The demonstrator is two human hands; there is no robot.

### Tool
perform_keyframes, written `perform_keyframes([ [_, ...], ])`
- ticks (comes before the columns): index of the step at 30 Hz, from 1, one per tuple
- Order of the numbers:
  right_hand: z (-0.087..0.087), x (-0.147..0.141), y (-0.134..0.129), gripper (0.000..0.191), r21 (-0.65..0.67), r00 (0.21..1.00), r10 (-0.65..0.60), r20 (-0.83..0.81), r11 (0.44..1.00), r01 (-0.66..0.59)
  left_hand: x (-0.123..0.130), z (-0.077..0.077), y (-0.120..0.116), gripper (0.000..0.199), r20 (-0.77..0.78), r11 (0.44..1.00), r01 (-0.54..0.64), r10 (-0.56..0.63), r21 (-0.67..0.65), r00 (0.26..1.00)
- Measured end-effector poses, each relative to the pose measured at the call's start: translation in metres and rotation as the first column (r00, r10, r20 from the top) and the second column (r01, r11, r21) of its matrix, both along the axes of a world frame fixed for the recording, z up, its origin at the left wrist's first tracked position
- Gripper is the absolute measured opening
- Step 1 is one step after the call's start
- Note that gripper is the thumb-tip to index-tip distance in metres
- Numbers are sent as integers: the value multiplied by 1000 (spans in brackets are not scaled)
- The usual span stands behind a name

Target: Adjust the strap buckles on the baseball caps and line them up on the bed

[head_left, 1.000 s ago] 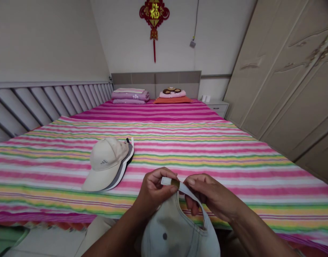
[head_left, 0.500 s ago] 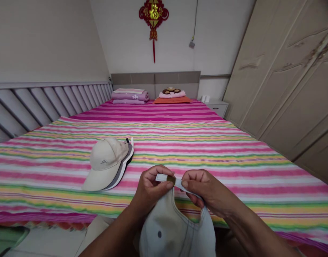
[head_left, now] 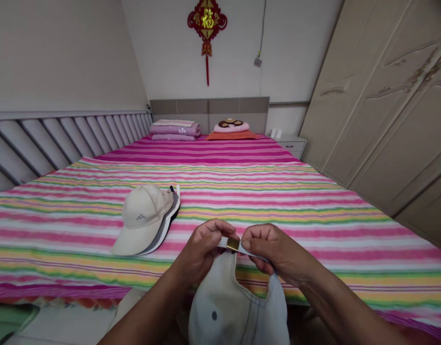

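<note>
Pale denim cap (head_left: pixel 238 311), strap (head_left: pixel 232 244) crosswise between hands (head_left: pixel 201 251) (head_left: pixel 274 251)

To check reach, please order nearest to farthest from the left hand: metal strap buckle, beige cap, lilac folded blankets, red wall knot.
1. Metal strap buckle, right of the left hand.
2. Beige cap, left on the bed.
3. Lilac folded blankets, far bed end.
4. Red wall knot, above the headboard.

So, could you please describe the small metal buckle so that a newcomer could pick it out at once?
Over the striped bedspread, the person's two hands hold up a pale cap by its back strap. The small brass-coloured buckle sits on that strap, pinched between the left hand and right hand, apart from the stacked caps lying on the bed.
</note>
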State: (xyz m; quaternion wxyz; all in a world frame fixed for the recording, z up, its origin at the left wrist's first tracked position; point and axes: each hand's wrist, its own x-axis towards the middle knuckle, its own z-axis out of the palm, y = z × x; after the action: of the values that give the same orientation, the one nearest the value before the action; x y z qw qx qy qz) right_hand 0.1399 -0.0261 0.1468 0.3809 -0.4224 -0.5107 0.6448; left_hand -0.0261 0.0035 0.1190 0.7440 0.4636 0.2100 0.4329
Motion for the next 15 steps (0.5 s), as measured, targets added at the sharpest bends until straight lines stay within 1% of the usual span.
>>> perform_keyframes([
  [2,1,1,0,16,3,1000,6,14,1000,-6,-2,2,5,29,-97,995,73,-79,-66,992],
  [4,2,1,0,15,8,999,-1,43,1000,1,-4,2,11,27,-221,980,170,-190,-105,957],
  [5,3,0,-1,15,11,998,-6,62,1000,5,-5,2,13,28,-257,970,212,-237,-122,937],
  [7,4,0,-2,15,12,996,-7,88,1000,6,-6,0,16,28,-275,952,258,-295,-164,915],
  [9,4,0,-3,14,14,996,4,91,1000,-6,-6,-1,16,26,-249,938,269,-319,-217,914],
  [11,3,1,-4,13,22,996,21,84,1000,-23,-6,-2,13,24,-229,934,267,-320,-236,919],
  [15,1,4,-6,13,53,995,42,88,997,-47,-6,-4,8,20,-255,956,234,-275,-179,927],
])
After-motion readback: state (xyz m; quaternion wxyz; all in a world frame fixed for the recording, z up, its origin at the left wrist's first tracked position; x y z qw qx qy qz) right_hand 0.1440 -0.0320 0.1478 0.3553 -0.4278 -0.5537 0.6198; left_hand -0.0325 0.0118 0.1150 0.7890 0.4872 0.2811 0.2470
